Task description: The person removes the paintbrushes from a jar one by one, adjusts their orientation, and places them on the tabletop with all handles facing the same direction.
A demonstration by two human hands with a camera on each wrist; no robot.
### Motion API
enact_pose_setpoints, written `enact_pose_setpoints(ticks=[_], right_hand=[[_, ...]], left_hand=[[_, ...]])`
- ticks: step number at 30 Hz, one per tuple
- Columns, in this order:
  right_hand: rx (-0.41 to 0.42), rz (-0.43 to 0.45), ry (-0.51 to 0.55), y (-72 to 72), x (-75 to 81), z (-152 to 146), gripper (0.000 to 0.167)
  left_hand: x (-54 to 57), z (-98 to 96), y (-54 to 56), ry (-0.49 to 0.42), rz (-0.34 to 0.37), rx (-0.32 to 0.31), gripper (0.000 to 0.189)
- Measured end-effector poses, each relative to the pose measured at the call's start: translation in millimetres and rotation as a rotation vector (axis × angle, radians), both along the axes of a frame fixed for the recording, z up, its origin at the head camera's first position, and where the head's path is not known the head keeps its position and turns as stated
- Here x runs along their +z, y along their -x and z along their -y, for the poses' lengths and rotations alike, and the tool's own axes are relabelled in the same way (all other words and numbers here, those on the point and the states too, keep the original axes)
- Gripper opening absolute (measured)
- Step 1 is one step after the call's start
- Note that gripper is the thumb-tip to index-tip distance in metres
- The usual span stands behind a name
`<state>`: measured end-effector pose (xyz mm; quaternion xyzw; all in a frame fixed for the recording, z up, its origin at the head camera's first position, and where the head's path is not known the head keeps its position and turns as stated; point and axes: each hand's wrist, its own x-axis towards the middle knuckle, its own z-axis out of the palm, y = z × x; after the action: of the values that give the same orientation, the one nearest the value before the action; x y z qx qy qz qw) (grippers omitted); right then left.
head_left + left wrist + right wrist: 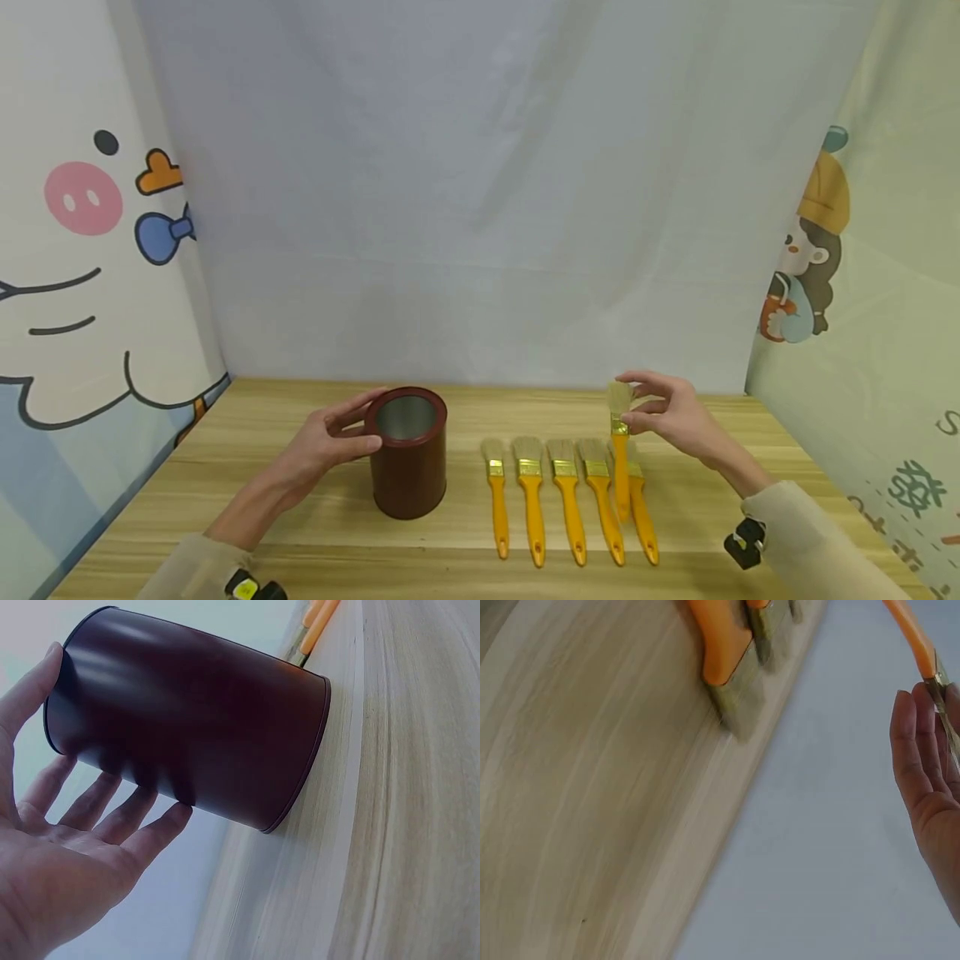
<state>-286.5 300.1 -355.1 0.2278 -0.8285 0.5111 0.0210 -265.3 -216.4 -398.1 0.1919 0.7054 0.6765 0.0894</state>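
Observation:
A dark brown-red can, hollow at the top, stands upright on the wooden table. My left hand holds it near the rim from the left, thumb in front and fingers behind; the left wrist view shows the fingertips against its side wall. My right hand pinches a paintbrush at its metal band, bristles up and orange handle hanging down. In the right wrist view that paintbrush is raised off the table. Behind it, partly hidden, lies another paintbrush.
Left of the held brush lie several more orange-handled paintbrushes in a row, bristles away from me. They lie right of the can on the table. A pale cloth hangs behind, with printed cloths at both sides.

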Motion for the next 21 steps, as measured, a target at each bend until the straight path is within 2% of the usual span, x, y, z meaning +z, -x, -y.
enact_pose_setpoints(ticks=[9,21], right_hand=[[-0.007,0.099,-0.022,-3.7,-8.3,-42,0.059],[0.030,0.247,-0.035,1.6,-24.8,-72,0.068]], left_hand=[[-0.5,0.2,1.0,-0.001,-0.003,-0.007,0.076],[1.1,0.3,0.3,-0.003,0.000,-0.006,0.072]])
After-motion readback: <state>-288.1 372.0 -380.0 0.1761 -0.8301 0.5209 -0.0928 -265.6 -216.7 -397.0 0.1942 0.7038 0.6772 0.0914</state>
